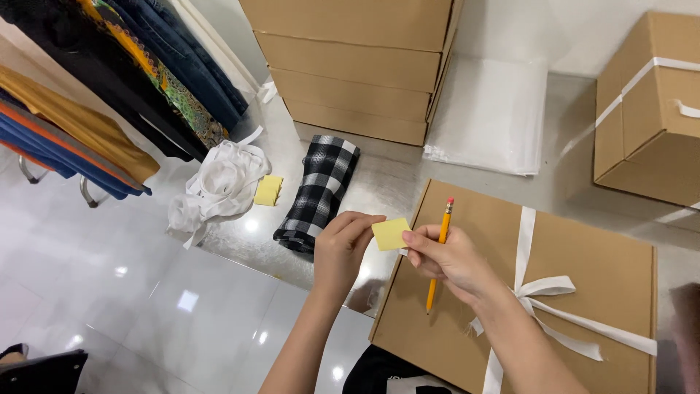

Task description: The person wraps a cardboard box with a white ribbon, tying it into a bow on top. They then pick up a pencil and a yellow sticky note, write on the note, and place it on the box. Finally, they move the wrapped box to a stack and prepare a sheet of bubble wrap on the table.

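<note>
Item: small yellow sticky note, square, held up in the air between both hands just above the near-left corner of a flat cardboard box. Left hand: fingers curled nearly closed, thumb and forefinger pinching the note's left edge. Right hand: fingers closed, fingertips pinching the note's right edge while the same hand keeps a yellow pencil tucked against the palm, pink eraser end up, point down over the box lid; holding it this way likely leaves the fingertips free for the paper. Flat cardboard box: tied across with white ribbon, bow knotted toward the right of the lid, lying directly under the hands. Pad of yellow sticky notes: on the glossy surface to the left, well apart from the hands, just beside a heap of loose white ribbon. Rolled black-and-white checked cloth: between the pad and the box. Background: stack of plain cardboard boxes, pile of clear plastic bags, another ribbon-tied box at far right. Hanging garments on a rack at upper left.
</note>
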